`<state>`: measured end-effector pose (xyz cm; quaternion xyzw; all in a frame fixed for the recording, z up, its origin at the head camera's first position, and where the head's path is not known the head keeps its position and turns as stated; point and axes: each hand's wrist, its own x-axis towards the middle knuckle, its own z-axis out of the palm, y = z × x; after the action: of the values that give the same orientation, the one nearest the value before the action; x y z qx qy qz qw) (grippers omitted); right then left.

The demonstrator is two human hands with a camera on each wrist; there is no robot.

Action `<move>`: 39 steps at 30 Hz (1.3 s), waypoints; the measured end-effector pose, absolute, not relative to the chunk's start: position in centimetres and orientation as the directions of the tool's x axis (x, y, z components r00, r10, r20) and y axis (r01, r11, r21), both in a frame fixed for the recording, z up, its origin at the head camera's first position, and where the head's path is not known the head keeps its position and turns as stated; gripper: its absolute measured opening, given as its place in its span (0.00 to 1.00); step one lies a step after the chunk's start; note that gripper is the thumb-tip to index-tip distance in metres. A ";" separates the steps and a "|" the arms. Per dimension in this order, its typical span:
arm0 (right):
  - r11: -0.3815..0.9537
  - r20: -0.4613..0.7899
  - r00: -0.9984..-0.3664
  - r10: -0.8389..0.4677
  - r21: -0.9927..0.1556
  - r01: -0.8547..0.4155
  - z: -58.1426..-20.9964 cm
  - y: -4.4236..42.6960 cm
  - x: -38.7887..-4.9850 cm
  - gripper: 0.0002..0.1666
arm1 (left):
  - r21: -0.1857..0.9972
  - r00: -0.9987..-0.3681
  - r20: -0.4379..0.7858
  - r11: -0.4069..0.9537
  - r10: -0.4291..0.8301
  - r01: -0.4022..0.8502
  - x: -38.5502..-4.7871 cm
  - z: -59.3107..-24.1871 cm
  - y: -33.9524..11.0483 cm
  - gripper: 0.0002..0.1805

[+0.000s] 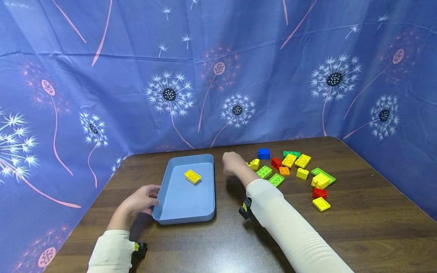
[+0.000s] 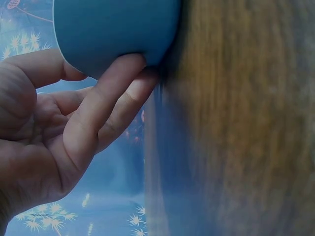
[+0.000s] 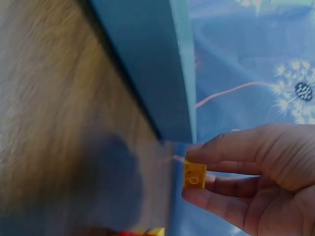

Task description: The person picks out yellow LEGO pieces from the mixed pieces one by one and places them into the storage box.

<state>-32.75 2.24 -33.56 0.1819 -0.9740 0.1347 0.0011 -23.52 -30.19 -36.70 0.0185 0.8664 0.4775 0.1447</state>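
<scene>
The left grip (image 1: 141, 198) is holding the tray (image 1: 187, 203), the right grip (image 1: 235, 164) pinching a yellowish brick (image 3: 194, 175), seemingly mid-transfer, likely needing release inside.

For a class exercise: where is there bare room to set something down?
The blue tray is bare around its one yellow brick, most broadly on the near side. The wooden table is bare before the tray, between the cream sleeves, and along its right side, beyond the scattered toy bricks. It is crowded among them, right of the right hand.
</scene>
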 end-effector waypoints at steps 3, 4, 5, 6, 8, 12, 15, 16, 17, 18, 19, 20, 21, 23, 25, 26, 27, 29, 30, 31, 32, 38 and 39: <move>0.882 0.092 -0.913 -0.398 -0.235 -0.408 -32.8 1.8 -32.4 0.09 | 0.832 -0.959 -0.230 0.545 0.164 -0.106 -23.6 -36.7 -30.2 0.31; 0.876 0.104 -0.906 -0.409 -0.232 -0.422 -32.6 1.6 -32.3 0.10 | 0.829 -0.959 -0.231 0.549 0.164 -0.106 -23.6 -36.7 -30.2 0.31; 0.869 0.114 -0.900 -0.421 -0.233 -0.436 -32.4 1.5 -32.2 0.11 | 0.826 -0.959 -0.232 0.553 0.163 -0.106 -23.6 -36.7 -30.3 0.31; 0.863 0.117 -0.896 -0.429 -0.240 -0.445 -32.2 1.3 -32.1 0.12 | 0.825 -0.959 -0.234 0.555 0.160 -0.108 -23.6 -36.7 -30.3 0.31; 0.848 0.133 -0.885 -0.447 -0.252 -0.466 -31.8 1.0 -31.9 0.14 | 0.821 -0.958 -0.236 0.561 0.161 -0.108 -23.6 -36.6 -30.3 0.31; 0.831 0.134 -0.875 -0.466 -0.272 -0.484 -31.1 0.2 -31.5 0.19 | 0.828 -0.958 -0.236 0.549 0.164 -0.110 -23.6 -36.6 -30.3 0.31; 0.832 0.111 -0.875 -0.471 -0.274 -0.482 -30.3 -0.5 -31.3 0.20 | 0.833 -0.958 -0.235 0.542 0.165 -0.111 -23.5 -36.5 -30.4 0.31; 0.834 0.110 -0.875 -0.471 -0.267 -0.483 -30.0 -0.8 -31.3 0.19 | 0.833 -0.957 -0.234 0.544 0.173 -0.105 -23.5 -36.4 -30.4 0.31; 0.835 0.103 -0.875 -0.473 -0.264 -0.482 -29.7 -1.1 -31.2 0.18 | 0.832 -0.957 -0.234 0.544 0.173 -0.105 -23.5 -36.4 -30.4 0.31; 0.836 0.094 -0.876 -0.473 -0.264 -0.480 -29.4 -1.4 -31.2 0.17 | 0.832 -0.957 -0.235 0.544 0.172 -0.106 -23.5 -36.3 -30.4 0.31; 0.839 0.086 -0.877 -0.473 -0.260 -0.478 -29.2 -1.7 -31.1 0.15 | 0.831 -0.957 -0.235 0.545 0.170 -0.108 -23.5 -36.3 -30.4 0.31; 0.842 0.081 -0.878 -0.472 -0.253 -0.477 -29.0 -2.0 -31.1 0.13 | 0.830 -0.956 -0.237 0.547 0.171 -0.108 -23.5 -36.3 -30.4 0.31; 0.843 0.076 -0.878 -0.473 -0.250 -0.476 -28.7 -2.3 -31.1 0.11 | 0.829 -0.956 -0.237 0.549 0.172 -0.107 -23.5 -36.3 -30.4 0.31; 0.844 0.064 -0.877 -0.477 -0.245 -0.477 -28.4 -2.8 -31.0 0.09 | 0.830 -0.956 -0.239 0.547 0.168 -0.111 -23.6 -36.3 -30.3 0.31; 0.845 0.066 -0.873 -0.483 -0.228 -0.484 -28.2 -3.4 -31.0 0.09 | 0.834 -0.955 -0.237 0.542 0.179 -0.105 -23.6 -36.3 -30.3 0.31; 0.844 0.071 -0.872 -0.485 -0.221 -0.488 -28.1 -3.6 -31.0 0.10 | 0.837 -0.954 -0.234 0.538 0.187 -0.099 -23.6 -36.3 -30.3 0.31; 0.845 0.073 -0.871 -0.485 -0.217 -0.489 -28.1 -3.9 -31.0 0.10 | 0.840 -0.954 -0.231 0.534 0.192 -0.095 -23.6 -36.4 -30.3 0.31; 0.846 0.078 -0.869 -0.488 -0.201 -0.493 -28.1 -4.5 -31.0 0.12 | 0.847 -0.953 -0.227 0.524 0.202 -0.090 -23.6 -36.4 -30.4 0.32; 0.849 0.072 -0.872 -0.484 -0.203 -0.488 -28.1 -4.7 -31.0 0.12 | 0.845 -0.953 -0.225 0.527 0.205 -0.087 -23.6 -36.4 -30.4 0.32; 0.850 0.068 -0.874 -0.482 -0.205 -0.485 -28.2 -5.0 -30.9 0.13 | 0.844 -0.953 -0.225 0.529 0.202 -0.088 -23.6 -36.4 -30.4 0.31; 0.852 0.057 -0.876 -0.480 -0.209 -0.480 -28.2 -5.3 -30.9 0.14 | 0.843 -0.953 -0.227 0.531 0.200 -0.089 -23.6 -36.4 -30.4 0.31; 0.857 0.012 -0.881 -0.473 -0.225 -0.464 -28.8 -7.0 -30.9 0.18 | 0.834 -0.953 -0.231 0.545 0.194 -0.091 -23.7 -36.3 -30.4 0.32; 0.856 0.011 -0.880 -0.474 -0.230 -0.464 -28.9 -7.2 -30.8 0.19 | 0.834 -0.953 -0.230 0.545 0.196 -0.089 -23.7 -36.4 -30.4 0.32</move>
<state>-30.84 -7.16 -28.87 0.2434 -0.9629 0.1138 -0.0233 -23.67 -30.40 -36.37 0.0309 0.8660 0.4761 0.1500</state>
